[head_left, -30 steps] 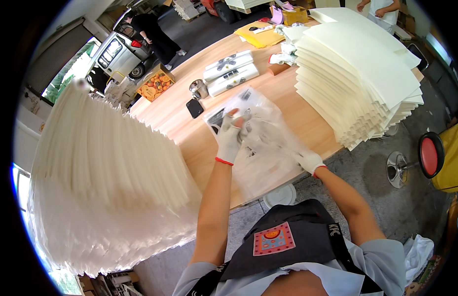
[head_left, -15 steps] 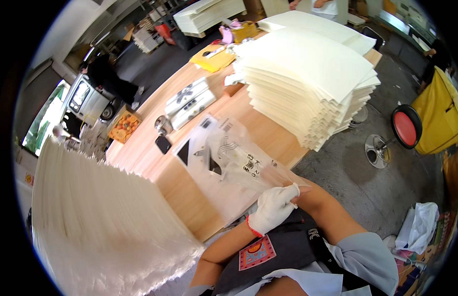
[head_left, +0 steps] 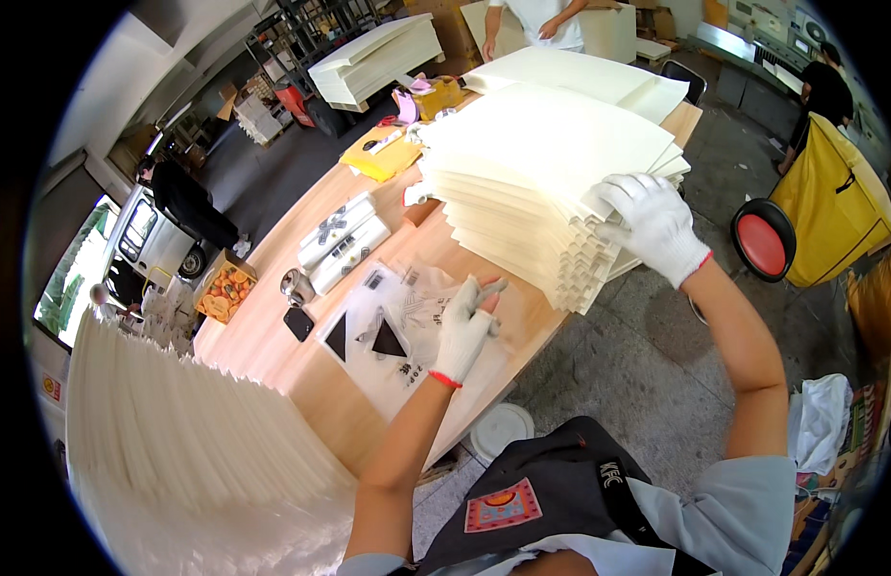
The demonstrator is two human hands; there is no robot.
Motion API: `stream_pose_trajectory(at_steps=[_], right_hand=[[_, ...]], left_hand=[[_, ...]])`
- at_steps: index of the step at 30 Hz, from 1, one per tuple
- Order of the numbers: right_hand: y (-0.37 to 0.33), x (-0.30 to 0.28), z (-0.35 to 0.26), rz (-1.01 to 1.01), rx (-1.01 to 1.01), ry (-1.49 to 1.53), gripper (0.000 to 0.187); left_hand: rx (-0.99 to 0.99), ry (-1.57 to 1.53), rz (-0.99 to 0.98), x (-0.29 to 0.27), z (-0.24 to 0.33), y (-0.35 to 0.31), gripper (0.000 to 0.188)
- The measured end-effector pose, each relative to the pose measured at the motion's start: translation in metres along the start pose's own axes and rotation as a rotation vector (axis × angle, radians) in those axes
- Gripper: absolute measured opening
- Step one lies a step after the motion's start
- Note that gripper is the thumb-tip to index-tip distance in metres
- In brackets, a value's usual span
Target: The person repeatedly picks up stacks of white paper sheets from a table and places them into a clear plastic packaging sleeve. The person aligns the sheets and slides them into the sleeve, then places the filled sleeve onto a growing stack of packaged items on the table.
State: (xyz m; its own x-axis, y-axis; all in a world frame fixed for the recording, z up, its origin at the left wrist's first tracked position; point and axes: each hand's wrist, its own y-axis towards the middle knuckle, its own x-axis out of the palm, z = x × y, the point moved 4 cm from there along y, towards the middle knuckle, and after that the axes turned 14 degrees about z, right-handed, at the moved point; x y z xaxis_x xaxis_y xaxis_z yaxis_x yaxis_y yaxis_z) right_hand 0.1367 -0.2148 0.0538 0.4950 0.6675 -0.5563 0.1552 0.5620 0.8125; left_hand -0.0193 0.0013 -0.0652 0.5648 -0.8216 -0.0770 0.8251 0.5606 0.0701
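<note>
My left hand [head_left: 467, 331], in a white glove with a red cuff and some bare fingertips, is over the clear printed plastic bags [head_left: 388, 331] at the table's near edge. Its fingers are stretched out and hold nothing that I can see. To the right, my right hand [head_left: 653, 228], gloved too, is at the near right corner of a tall stack of cream sheets [head_left: 541, 144]. The right fingers are spread over the top of that corner, with the thumb lower at its side; whether they press on a sheet is hard to tell.
A tall stack of plastic-like sheets [head_left: 196, 442] rises at the left. On the wooden table [head_left: 273, 360] are a phone [head_left: 297, 324], a metal cup [head_left: 296, 286], white packs [head_left: 344, 240] and a yellow packet [head_left: 380, 154]. A red-seated stool [head_left: 762, 242] and a person [head_left: 551, 24] are beyond.
My hands have separated. The left has let go of the right forearm area and moved up over the bags; the right has come into sight at the stack's corner. The view has shifted slightly.
</note>
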Motion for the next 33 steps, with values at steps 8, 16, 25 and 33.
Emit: stream_pose_trajectory(at_steps=[8,16,25,33], right_hand=[[0.038,-0.015,-0.018,0.198,-0.226,0.111,0.014],[0.021,-0.062,-0.051,-0.34,0.344,0.194,0.051],[-0.039,0.02,-0.115,-0.221,0.719,1.164,0.057],[-0.063,0.03,-0.118,-0.403,0.532,0.597,0.021]], left_hand=[[-0.185,-0.331,-0.167,0.039,0.049,0.045,0.052],[-0.415,-0.159,-0.056,-0.033,0.075,0.025,0.023],[0.412,0.644,0.079,-0.018,0.077,-0.043,0.073],[0.362,0.228,0.186,-0.06,0.035,-0.057,0.07]])
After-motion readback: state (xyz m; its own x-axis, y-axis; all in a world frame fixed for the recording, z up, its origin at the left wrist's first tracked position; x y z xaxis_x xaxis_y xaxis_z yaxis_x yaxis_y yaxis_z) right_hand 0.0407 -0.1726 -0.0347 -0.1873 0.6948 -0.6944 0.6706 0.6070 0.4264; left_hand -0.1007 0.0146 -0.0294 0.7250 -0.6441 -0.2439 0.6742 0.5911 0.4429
